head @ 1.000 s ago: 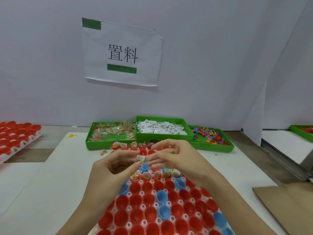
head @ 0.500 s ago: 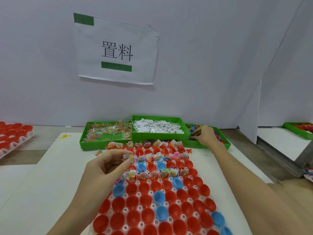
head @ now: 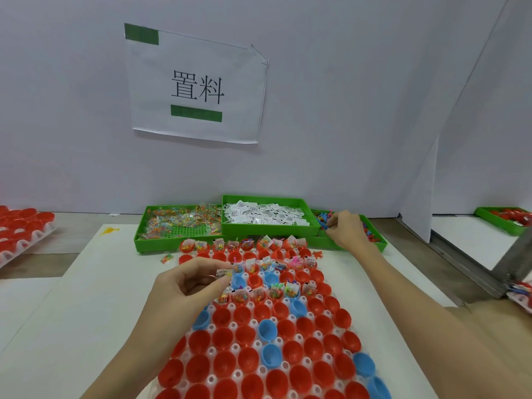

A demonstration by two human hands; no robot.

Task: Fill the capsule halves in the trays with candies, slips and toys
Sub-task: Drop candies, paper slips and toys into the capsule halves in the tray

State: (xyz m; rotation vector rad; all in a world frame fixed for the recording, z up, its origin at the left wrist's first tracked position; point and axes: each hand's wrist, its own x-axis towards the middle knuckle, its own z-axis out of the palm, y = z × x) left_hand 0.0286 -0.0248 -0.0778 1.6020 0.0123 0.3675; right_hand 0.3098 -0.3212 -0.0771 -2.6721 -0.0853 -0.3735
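A white tray (head: 211,378) of red and blue capsule halves lies in front of me; its far rows hold candy packets, slips and toys, the near rows hold nothing. My left hand (head: 184,289) hovers over the tray's left side and pinches a small candy packet with a slip (head: 223,274). My right hand (head: 344,228) reaches into the green toy bin (head: 380,244) at the back right, its fingers curled among the coloured toys. The green candy bin (head: 161,243) and the green slip bin (head: 267,230) stand beside it.
A second tray of red halves (head: 20,240) sits at the far left. A loose candy packet (head: 167,258) and a yellow toy (head: 109,230) lie on the white sheet. Another green bin (head: 501,223) stands far right, behind a white divider. The wall with a paper sign rises behind the bins.
My right hand left the packet at my left hand and went back right into the toy bin. The left hand keeps the packet over the tray.
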